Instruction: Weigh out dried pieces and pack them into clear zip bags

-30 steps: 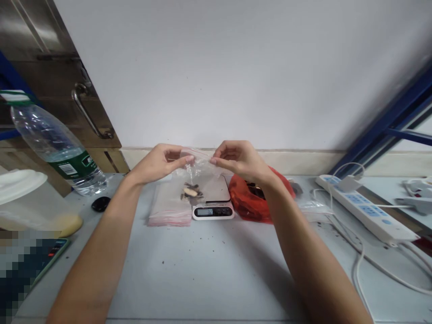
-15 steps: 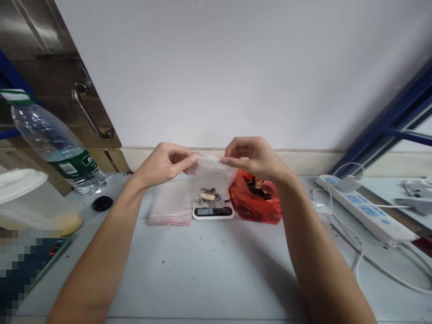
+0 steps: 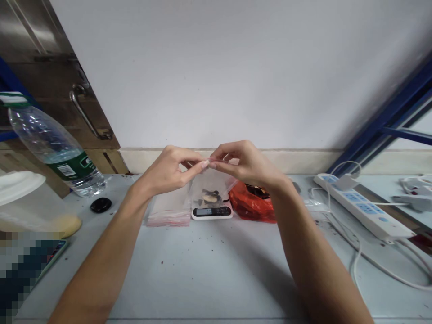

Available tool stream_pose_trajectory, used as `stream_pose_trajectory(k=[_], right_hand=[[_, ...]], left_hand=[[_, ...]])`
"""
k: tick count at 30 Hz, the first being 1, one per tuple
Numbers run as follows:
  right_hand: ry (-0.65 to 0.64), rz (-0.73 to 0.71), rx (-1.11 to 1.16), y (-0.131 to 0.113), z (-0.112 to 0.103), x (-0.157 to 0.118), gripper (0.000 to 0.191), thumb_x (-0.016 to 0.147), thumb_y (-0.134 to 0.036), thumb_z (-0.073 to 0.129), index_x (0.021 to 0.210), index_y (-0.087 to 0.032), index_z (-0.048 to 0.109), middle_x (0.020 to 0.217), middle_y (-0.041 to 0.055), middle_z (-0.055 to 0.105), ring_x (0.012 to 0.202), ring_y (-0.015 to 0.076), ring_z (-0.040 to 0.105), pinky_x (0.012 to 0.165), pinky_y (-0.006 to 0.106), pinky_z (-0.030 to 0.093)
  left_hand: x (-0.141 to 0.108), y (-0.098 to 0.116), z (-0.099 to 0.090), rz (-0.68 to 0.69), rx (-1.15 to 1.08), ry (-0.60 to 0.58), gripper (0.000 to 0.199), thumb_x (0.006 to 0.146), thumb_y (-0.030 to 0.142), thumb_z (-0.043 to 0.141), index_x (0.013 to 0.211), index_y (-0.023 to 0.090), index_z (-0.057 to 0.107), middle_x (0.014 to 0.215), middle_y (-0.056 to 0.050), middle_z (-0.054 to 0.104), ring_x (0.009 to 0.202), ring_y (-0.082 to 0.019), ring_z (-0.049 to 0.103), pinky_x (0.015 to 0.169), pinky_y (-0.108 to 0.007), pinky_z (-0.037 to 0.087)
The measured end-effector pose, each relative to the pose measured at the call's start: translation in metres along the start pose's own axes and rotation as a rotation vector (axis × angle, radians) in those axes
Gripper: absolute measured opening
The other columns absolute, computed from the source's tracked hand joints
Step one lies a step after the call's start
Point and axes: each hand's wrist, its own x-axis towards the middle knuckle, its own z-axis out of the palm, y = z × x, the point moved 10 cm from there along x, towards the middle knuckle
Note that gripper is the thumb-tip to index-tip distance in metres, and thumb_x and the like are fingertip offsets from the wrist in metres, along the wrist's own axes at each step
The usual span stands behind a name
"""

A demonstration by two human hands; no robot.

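Observation:
A clear zip bag (image 3: 206,182) hangs upright between my hands, with some dark and pale dried pieces (image 3: 209,197) at its bottom. My left hand (image 3: 173,171) pinches the reddish top edge near its middle. Close beside it, my right hand (image 3: 238,162) grips the same edge, the fingertips of both nearly touching. Behind and below the bag is a small white digital scale (image 3: 212,212) with a lit display; the bag hides most of its plate. A stack of flat zip bags (image 3: 169,209) lies left of the scale. To its right sits an open red plastic bag (image 3: 253,207) holding dark dried pieces.
On the left are a water bottle (image 3: 69,157), a lidded plastic tub (image 3: 27,198), a black round object (image 3: 101,205) and a phone (image 3: 43,265). A white power strip (image 3: 364,209) with loose cables lies at right. Small crumbs dot the table (image 3: 189,288).
My hands have come together along the bag's top edge, the right moving left and the left moving slightly right. The bag's mouth is now pinched near its middle.

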Motion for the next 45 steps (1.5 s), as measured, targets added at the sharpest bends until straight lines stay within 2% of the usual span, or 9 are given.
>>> stream_pose_trajectory(k=[6,14,24,33,37,39,42,43,45], right_hand=[[0.012,-0.023,-0.039,-0.006,0.004,0.001,0.015,0.08,-0.022,0.06,0.066,-0.019,0.06,0.069,0.0009,0.066,0.067,0.0139,0.057,0.062,0.028,0.043],[-0.045,0.095,0.083,0.01,0.008,-0.001,0.019,0.08,-0.032,0.066,0.068,-0.018,0.062,0.071,0.0019,0.066,0.066,0.0134,0.057,0.057,0.025,0.042],[-0.015,0.115,0.002,0.035,-0.017,-0.009,0.02,0.08,-0.036,0.067,0.071,-0.018,0.067,0.075,0.0039,0.069,0.065,0.0143,0.057,0.06,0.029,0.045],[0.008,0.165,-0.109,0.048,-0.035,-0.014,0.022,0.079,-0.038,0.068,0.066,-0.02,0.066,0.068,0.0035,0.068,0.063,0.0159,0.059,0.059,0.03,0.048],[-0.079,0.196,-0.125,0.037,-0.026,-0.017,0.013,0.072,-0.031,0.076,0.076,-0.02,0.07,0.085,0.0045,0.073,0.075,0.0185,0.065,0.065,0.03,0.051],[-0.193,0.174,-0.074,0.028,-0.008,-0.02,0.022,0.067,-0.028,0.08,0.087,-0.022,0.073,0.093,0.0037,0.074,0.079,0.0192,0.066,0.067,0.03,0.052],[-0.314,0.14,-0.025,0.018,0.007,-0.028,0.011,0.073,-0.026,0.075,0.084,-0.023,0.075,0.078,0.0,0.073,0.071,0.018,0.064,0.064,0.029,0.052],[-0.308,0.142,-0.035,0.018,0.004,-0.031,0.006,0.077,-0.025,0.071,0.081,-0.022,0.075,0.073,-0.0006,0.072,0.068,0.0177,0.063,0.063,0.029,0.051],[-0.217,0.167,-0.07,0.022,-0.019,-0.039,0.014,0.083,-0.025,0.063,0.083,-0.021,0.077,0.074,0.0002,0.074,0.069,0.0187,0.065,0.065,0.03,0.053]], left_hand=[[-0.001,0.0,-0.002,-0.012,0.019,0.02,0.021,0.088,0.034,0.059,0.078,0.021,0.073,0.075,-0.001,0.076,0.068,-0.017,0.069,0.068,-0.028,0.055],[-0.002,0.006,0.001,0.094,0.185,-0.064,0.025,0.095,0.031,0.048,0.078,0.02,0.063,0.071,-0.001,0.067,0.063,-0.016,0.059,0.063,-0.028,0.046],[-0.008,-0.012,-0.027,-0.029,0.247,-0.064,0.027,0.092,0.04,0.047,0.078,0.022,0.063,0.075,-0.002,0.068,0.068,-0.018,0.061,0.07,-0.029,0.045],[-0.004,-0.012,-0.024,-0.017,0.268,-0.061,0.03,0.094,0.041,0.046,0.082,0.022,0.066,0.078,-0.003,0.07,0.071,-0.019,0.061,0.072,-0.028,0.047],[-0.001,0.003,-0.016,0.079,0.261,0.005,0.028,0.098,0.036,0.048,0.087,0.022,0.069,0.085,-0.003,0.07,0.074,-0.017,0.063,0.073,-0.028,0.048],[0.0,0.02,-0.007,0.172,0.246,0.056,0.027,0.1,0.033,0.049,0.089,0.022,0.071,0.088,-0.004,0.069,0.076,-0.017,0.064,0.072,-0.028,0.049],[-0.001,0.044,0.0,0.264,0.251,0.173,0.021,0.101,0.031,0.053,0.095,0.024,0.072,0.093,-0.005,0.069,0.083,-0.018,0.064,0.075,-0.031,0.052],[-0.001,0.05,0.002,0.278,0.257,0.202,0.017,0.1,0.031,0.056,0.098,0.025,0.072,0.096,-0.005,0.069,0.085,-0.019,0.064,0.077,-0.032,0.053],[-0.001,0.058,0.004,0.287,0.262,0.227,0.015,0.098,0.034,0.06,0.105,0.027,0.071,0.099,-0.005,0.07,0.091,-0.02,0.064,0.081,-0.034,0.054]])
